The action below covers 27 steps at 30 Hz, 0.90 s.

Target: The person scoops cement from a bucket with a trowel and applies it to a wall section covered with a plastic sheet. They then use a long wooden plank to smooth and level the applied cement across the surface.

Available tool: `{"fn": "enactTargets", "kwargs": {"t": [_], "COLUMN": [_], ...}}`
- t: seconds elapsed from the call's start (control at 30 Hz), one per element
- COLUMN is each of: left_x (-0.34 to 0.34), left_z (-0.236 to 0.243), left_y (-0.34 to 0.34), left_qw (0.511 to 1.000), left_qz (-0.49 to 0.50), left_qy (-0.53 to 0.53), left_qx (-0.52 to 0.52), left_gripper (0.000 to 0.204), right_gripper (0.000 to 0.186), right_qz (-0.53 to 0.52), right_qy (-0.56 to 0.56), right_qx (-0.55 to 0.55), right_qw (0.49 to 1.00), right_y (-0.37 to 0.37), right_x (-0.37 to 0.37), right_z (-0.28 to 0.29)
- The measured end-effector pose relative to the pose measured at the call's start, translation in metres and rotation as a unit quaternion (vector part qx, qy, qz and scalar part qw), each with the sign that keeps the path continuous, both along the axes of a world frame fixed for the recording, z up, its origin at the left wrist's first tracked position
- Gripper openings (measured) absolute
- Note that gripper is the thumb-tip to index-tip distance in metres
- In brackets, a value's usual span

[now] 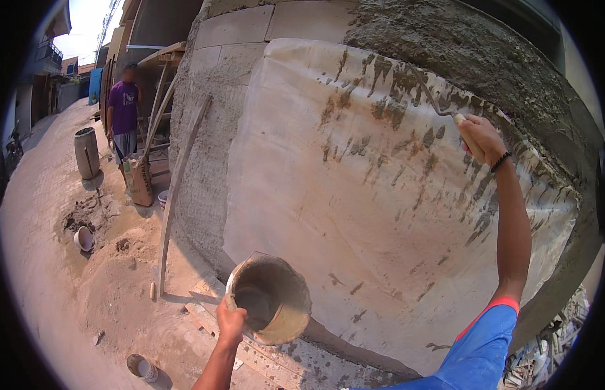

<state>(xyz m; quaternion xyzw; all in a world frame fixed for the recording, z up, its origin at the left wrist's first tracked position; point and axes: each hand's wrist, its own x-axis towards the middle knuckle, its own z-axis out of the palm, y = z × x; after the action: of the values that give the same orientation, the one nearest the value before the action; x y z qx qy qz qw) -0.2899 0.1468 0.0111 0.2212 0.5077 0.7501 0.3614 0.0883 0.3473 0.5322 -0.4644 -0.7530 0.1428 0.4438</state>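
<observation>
My left hand (231, 320) grips the rim of a cement-stained bucket (284, 281), which has some dark grey material at its bottom. My right hand (482, 140) is raised on the right, holding the wooden handle of a metal trowel (432, 101), whose blade points up-left near the top of a translucent plastic sheet (354, 221). The sheet covers much of the block wall (306, 19) and carries many wet grey-brown splatters and drips. Rough wet mortar (523, 71) coats the wall above it.
A person in a purple shirt (122, 103) stands left beside wooden scaffolding (158, 114), a paper sack (139, 182) and a tall drum (86, 153). A leaning plank (182, 188), sand pile (114, 286), small basin (83, 238) and bucket (142, 368) occupy the paved alley. Rubble (549, 348) lies lower right.
</observation>
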Motion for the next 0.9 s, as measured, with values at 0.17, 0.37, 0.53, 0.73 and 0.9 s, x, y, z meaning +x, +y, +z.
{"fn": "enactTargets", "kwargs": {"t": [0.17, 0.37, 0.53, 0.73, 0.9], "left_x": [0.017, 0.053, 0.064, 0.059, 0.06], "left_z": [0.002, -0.013, 0.0, 0.01, 0.002], "left_y": [-0.029, -0.051, -0.07, -0.06, -0.062], "left_qw": [0.999, 0.996, 0.996, 0.993, 0.988], "left_qz": [-0.036, -0.076, -0.08, -0.098, -0.092], "left_qy": [-0.014, -0.025, 0.015, 0.044, 0.121], "left_qx": [0.029, 0.028, 0.031, 0.042, 0.014], "left_gripper": [0.057, 0.053, 0.06, 0.059, 0.049], "right_gripper": [0.023, 0.025, 0.041, 0.038, 0.04], "right_qz": [0.1, 0.187, 0.174, 0.166, 0.228], "right_qy": [-0.187, -0.193, -0.425, -0.502, -0.547], "right_qx": [-0.309, -0.42, -0.145, 0.067, 0.057], "right_qw": [0.927, 0.867, 0.876, 0.846, 0.804], "right_y": [-0.061, -0.155, -0.163, -0.164, -0.174], "right_x": [-0.035, -0.049, -0.065, -0.09, -0.069], "right_z": [-0.198, -0.372, -0.4, -0.448, -0.437]}}
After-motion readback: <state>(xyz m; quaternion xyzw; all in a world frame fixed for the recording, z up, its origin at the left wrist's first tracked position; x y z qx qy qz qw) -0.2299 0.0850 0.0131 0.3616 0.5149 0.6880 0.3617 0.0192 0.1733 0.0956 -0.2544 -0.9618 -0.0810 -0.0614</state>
